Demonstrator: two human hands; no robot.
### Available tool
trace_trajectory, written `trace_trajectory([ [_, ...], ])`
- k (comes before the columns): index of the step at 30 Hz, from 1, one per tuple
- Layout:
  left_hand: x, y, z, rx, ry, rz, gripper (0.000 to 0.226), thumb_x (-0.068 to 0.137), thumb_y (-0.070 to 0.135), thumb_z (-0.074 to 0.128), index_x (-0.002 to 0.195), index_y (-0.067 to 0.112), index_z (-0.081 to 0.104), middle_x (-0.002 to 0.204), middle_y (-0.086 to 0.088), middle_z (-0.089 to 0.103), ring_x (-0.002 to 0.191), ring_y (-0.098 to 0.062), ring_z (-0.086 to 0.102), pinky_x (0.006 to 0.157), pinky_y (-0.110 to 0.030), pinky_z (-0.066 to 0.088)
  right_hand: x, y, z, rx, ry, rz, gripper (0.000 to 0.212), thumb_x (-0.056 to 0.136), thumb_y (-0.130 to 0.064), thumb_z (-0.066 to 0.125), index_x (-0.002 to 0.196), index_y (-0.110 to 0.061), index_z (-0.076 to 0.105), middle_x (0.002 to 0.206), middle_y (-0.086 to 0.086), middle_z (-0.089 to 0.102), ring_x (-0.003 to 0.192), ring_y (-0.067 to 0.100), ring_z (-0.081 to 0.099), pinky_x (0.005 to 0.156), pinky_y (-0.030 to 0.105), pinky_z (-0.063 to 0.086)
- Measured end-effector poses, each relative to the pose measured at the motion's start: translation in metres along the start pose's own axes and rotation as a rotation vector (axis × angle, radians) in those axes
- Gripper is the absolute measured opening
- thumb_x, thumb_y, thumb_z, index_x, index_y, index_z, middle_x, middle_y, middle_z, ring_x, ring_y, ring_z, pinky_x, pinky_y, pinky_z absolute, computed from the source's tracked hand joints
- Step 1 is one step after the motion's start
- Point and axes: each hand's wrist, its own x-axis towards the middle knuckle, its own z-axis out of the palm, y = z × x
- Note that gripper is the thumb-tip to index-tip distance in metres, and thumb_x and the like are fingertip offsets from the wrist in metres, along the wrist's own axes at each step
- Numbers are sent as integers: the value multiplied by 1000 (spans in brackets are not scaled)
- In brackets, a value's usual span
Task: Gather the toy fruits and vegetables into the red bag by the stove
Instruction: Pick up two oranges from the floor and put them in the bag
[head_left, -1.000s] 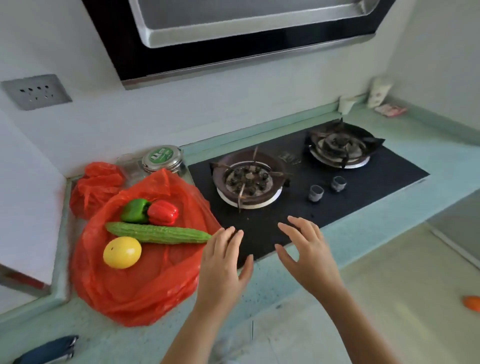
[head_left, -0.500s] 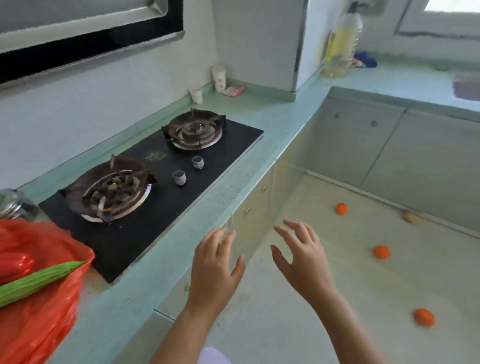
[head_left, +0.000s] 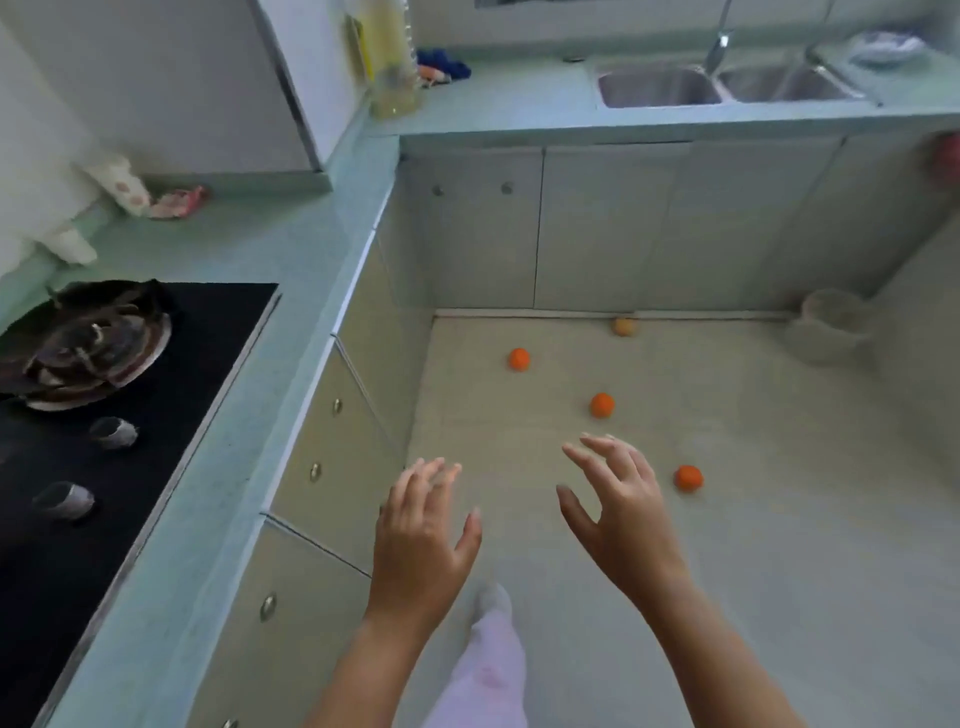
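Note:
Three orange toy fruits lie on the kitchen floor: one (head_left: 519, 359) near the left cabinets, one (head_left: 602, 405) in the middle, one (head_left: 689, 478) nearest me on the right. A paler round fruit (head_left: 623, 326) rests against the far cabinet base. My left hand (head_left: 423, 535) and my right hand (head_left: 618, 512) hover above the floor, fingers spread, holding nothing. The right hand is just left of the nearest orange fruit. The red bag is out of view.
A green counter (head_left: 291, 291) with the black stove (head_left: 104, 415) runs along my left, with drawers below. Cabinets (head_left: 597, 228) and a sink (head_left: 660, 85) close the far side. A pale bucket (head_left: 828, 325) stands in the far right corner. My leg (head_left: 488, 670) shows below.
The view has swung right, away from the red bag with its vegetables, toward the floor. Both hands stay empty and now hang over the floor near the orange fruits.

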Motion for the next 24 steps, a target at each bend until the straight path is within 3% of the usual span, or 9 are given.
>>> trace_trajectory([
  [3,38,1,32,-58,-18,50,44,80,34,46,112,7,58,112,-16,63,111,-26,44,92,-38,37,25,29,0,-66,8,76,41,80,-34,49,107,-9,64,109,15,63,106,35,53,89,48,45],
  [6,88,4,57,-104,-52,62,44,80,35,46,112,8,58,111,-14,63,111,-24,44,88,-39,46,61,51,2,-109,18,130,42,79,-35,48,107,-9,64,110,14,63,108,32,50,90,50,44],
  [15,217,31,121,-203,-132,191,47,81,35,46,114,5,59,114,-14,62,113,-26,45,93,-45,43,157,105,-6,-144,85,236,42,80,-36,49,110,-10,63,112,13,62,111,28,48,93,51,43],
  [20,250,62,166,-230,-196,255,47,80,34,46,112,3,61,112,-15,62,112,-24,44,91,-46,44,166,163,-26,-202,126,365,43,80,-36,48,109,-9,64,110,14,63,107,31,52,95,37,35],
  [24,282,97,211,-248,-228,291,46,79,33,47,109,2,63,110,-16,64,110,-24,44,90,-46,45,182,219,-39,-221,147,442,44,79,-36,47,106,-6,65,107,16,64,102,35,56,93,36,35],
])
